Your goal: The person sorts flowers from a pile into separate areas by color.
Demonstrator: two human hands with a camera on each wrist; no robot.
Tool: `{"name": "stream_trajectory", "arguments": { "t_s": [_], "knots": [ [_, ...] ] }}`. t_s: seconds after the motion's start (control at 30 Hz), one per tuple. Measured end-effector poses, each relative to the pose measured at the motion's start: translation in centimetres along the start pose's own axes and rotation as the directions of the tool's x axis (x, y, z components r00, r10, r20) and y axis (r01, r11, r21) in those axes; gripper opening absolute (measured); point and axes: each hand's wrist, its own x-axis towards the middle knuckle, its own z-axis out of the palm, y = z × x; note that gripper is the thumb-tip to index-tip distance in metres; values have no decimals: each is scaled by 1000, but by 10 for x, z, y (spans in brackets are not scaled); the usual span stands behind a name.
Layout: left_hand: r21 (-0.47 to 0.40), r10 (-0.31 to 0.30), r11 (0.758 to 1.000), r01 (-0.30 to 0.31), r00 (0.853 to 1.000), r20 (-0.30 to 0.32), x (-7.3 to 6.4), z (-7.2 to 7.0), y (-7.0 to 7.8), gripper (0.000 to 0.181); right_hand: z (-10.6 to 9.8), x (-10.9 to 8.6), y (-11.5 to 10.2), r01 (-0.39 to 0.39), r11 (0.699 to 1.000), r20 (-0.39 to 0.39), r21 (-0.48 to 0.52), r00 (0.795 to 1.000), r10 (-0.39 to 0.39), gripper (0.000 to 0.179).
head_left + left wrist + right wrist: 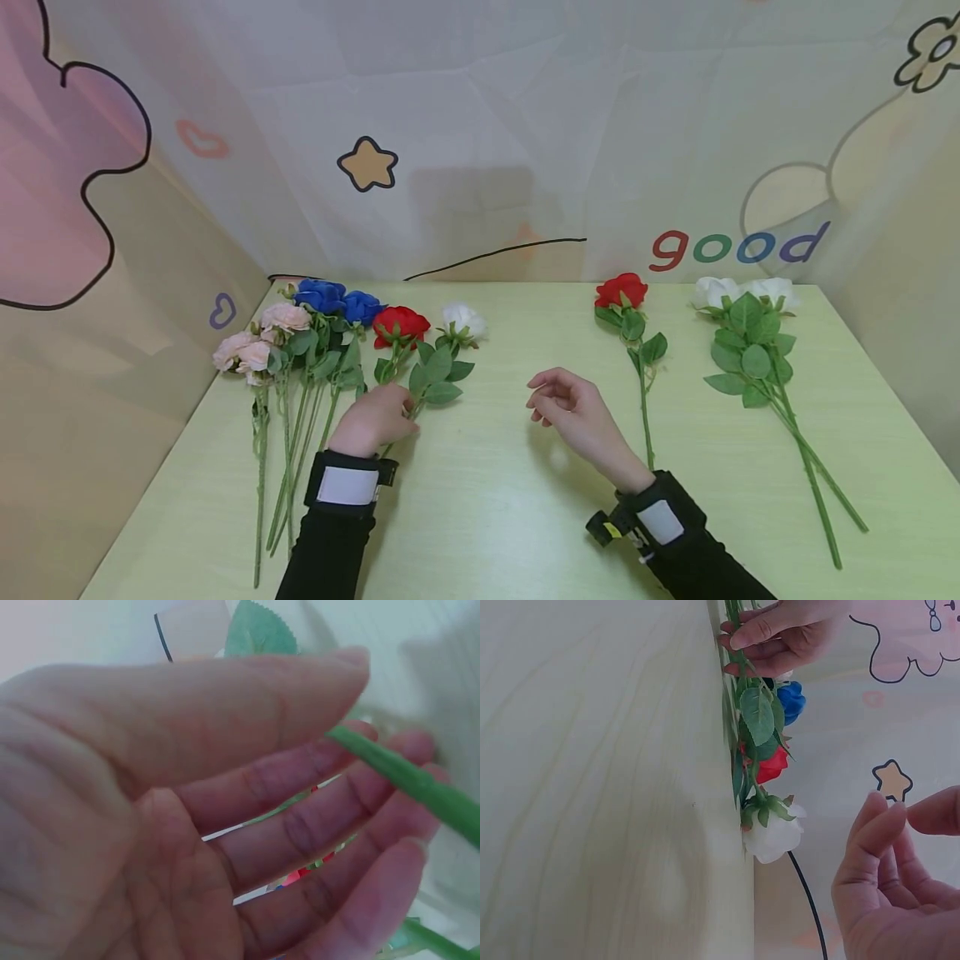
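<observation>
My left hand (375,418) pinches the green stem (420,784) of an artificial white rose (462,321) between thumb and fingers. The rose's head points away from me, with leaves spreading just beyond the fingertips. Beside it, on the left, is a red rose (401,323); its lower stem is hidden behind the hand. My right hand (583,423) hovers over the table's middle, fingers loosely bent and holding nothing. In the right wrist view, the white rose (772,836) hangs near the table edge, below the left hand (791,637).
Blue roses (321,296) and pale pink roses (285,318) lie at the left of the table (480,517). Another red rose (621,290) lies right of centre, and white roses (772,292) with crossed stems lie farther right. A printed cloth (480,108) hangs behind.
</observation>
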Motion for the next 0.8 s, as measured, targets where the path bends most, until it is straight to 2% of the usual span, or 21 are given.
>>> {"name": "stream_trajectory", "arguments": {
  "t_s": [0.27, 0.5, 0.8],
  "knots": [
    [21, -6, 1000, 5, 1000, 21, 2, 0, 1, 25, -1, 0, -2, -2, 1000, 0, 3, 1000, 2, 15],
    [15, -6, 1000, 6, 1000, 27, 2, 1, 0, 7, -3, 0, -2, 1, 1000, 2, -6, 1000, -1, 15],
    [14, 30, 999, -30, 1000, -2, 3, 1, 0, 9, -4, 0, -2, 1, 1000, -3, -4, 1000, -1, 14]
  ]
}}
